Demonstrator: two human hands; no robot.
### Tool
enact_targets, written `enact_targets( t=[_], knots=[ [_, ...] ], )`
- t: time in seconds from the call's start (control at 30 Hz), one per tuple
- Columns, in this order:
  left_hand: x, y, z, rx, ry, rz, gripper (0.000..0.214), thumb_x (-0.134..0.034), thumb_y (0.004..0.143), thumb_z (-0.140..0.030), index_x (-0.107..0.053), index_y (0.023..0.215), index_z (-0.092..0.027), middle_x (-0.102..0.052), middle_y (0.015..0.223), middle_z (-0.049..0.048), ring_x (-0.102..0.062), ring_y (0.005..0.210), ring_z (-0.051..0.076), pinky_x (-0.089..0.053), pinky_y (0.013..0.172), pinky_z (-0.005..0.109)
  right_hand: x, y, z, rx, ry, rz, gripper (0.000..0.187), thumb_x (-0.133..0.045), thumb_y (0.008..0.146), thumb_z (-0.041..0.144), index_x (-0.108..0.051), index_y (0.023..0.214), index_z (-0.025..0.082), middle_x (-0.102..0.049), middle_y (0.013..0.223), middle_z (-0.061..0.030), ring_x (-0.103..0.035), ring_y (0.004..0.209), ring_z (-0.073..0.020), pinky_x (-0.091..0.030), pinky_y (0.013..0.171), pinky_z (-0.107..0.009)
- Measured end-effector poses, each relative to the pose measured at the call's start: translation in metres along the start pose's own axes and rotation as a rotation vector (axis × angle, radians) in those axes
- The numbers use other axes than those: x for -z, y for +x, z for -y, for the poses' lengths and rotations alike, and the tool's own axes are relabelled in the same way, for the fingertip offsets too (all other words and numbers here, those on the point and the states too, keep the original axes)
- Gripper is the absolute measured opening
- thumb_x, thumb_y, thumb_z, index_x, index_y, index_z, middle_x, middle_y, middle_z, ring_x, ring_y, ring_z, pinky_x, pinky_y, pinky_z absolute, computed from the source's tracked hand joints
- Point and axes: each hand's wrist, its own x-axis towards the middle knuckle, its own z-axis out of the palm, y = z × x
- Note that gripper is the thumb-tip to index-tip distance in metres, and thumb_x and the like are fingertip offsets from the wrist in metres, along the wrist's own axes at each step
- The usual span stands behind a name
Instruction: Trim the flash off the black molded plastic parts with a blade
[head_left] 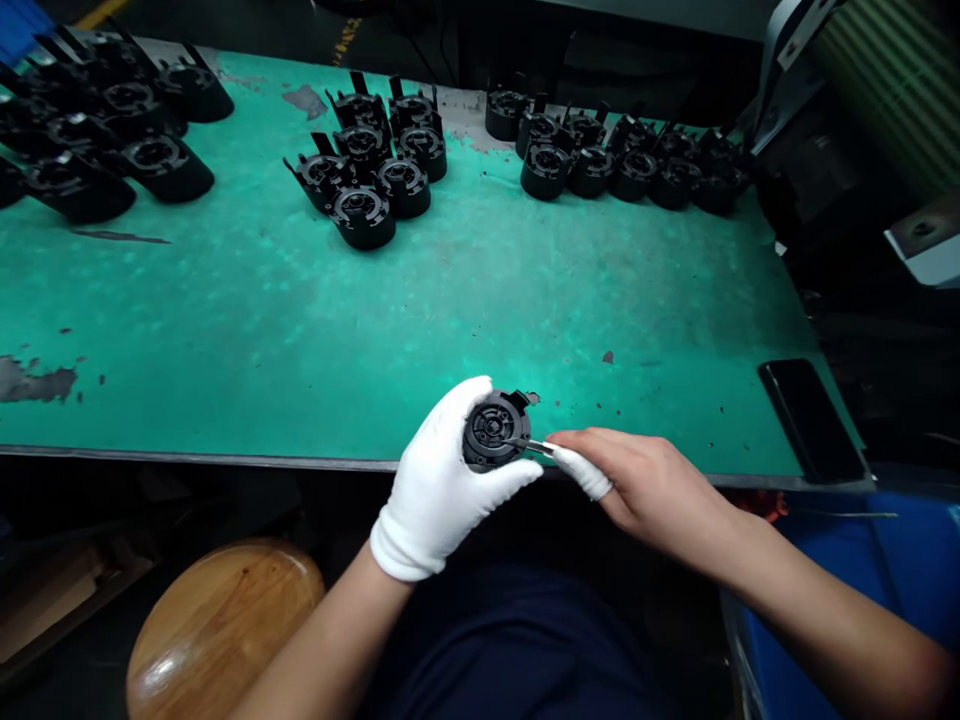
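Note:
My left hand point(442, 480), in a white glove, is closed around a round black plastic part point(495, 430) held just over the near edge of the green table point(480, 290). My right hand point(637, 480) is bare except for a white wrap on one finger. It pinches a thin metal blade tool point(529, 445) whose tip touches the face of the black part.
Several clusters of the same black parts stand at the far left point(105, 130), far middle point(375, 165) and far right point(622, 155) of the table. A black phone point(810, 420) lies at the table's right near corner. A wooden stool point(225, 630) is below left, a blue bin point(885, 580) below right.

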Motion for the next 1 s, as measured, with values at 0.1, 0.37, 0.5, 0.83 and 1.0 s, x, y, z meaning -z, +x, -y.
enact_targets(
  t=[0.1,0.37,0.5,0.83,1.0],
  knots=[
    [-0.008,-0.006,-0.002,0.008,0.013,-0.050,0.082,-0.082,0.071,-0.051,-0.045,0.139,-0.023,-0.056,0.142,0.0117,-0.055,0.133,0.029,-0.044,0.115,0.047,0.000,-0.004,0.010,-0.022,-0.040,0.074,0.056,-0.046,0.087,0.006,-0.056,0.138,0.025,-0.072,0.109,-0.0059,-0.069,0.091,-0.0212,-0.052,0.077,-0.030],
    [-0.005,-0.003,-0.002,-0.027,0.030,-0.042,0.080,-0.081,0.073,-0.051,-0.045,0.139,-0.023,-0.056,0.141,0.0112,-0.055,0.132,0.028,-0.044,0.115,0.045,0.005,0.001,0.017,-0.030,-0.046,0.143,0.057,-0.046,0.086,0.006,-0.056,0.140,0.024,-0.071,0.109,-0.0046,-0.069,0.093,-0.0236,-0.052,0.076,-0.034],
    [-0.006,-0.002,-0.002,-0.060,0.012,-0.030,0.079,-0.081,0.073,-0.051,-0.044,0.138,-0.024,-0.056,0.141,0.0108,-0.055,0.131,0.028,-0.044,0.115,0.045,0.003,0.002,0.016,-0.019,-0.023,0.134,0.056,-0.046,0.086,0.006,-0.056,0.138,0.022,-0.070,0.106,-0.0050,-0.068,0.090,-0.0222,-0.050,0.074,-0.032],
    [-0.005,0.000,-0.008,-0.077,-0.019,-0.042,0.069,-0.081,0.075,-0.044,-0.047,0.132,-0.023,-0.058,0.138,0.0111,-0.059,0.126,0.028,-0.047,0.110,0.044,-0.002,0.007,0.017,-0.034,-0.122,0.101,0.058,-0.046,0.085,0.005,-0.054,0.139,0.023,-0.069,0.106,-0.0039,-0.068,0.088,-0.0227,-0.049,0.072,-0.033],
    [-0.005,0.000,-0.006,-0.080,0.011,-0.029,0.074,-0.081,0.074,-0.048,-0.046,0.134,-0.022,-0.057,0.138,0.0115,-0.058,0.127,0.026,-0.046,0.112,0.041,0.009,0.012,0.020,0.006,-0.139,0.171,0.053,-0.047,0.085,0.006,-0.058,0.135,0.022,-0.071,0.107,-0.0039,-0.070,0.090,-0.0229,-0.049,0.070,-0.031]
  ],
)
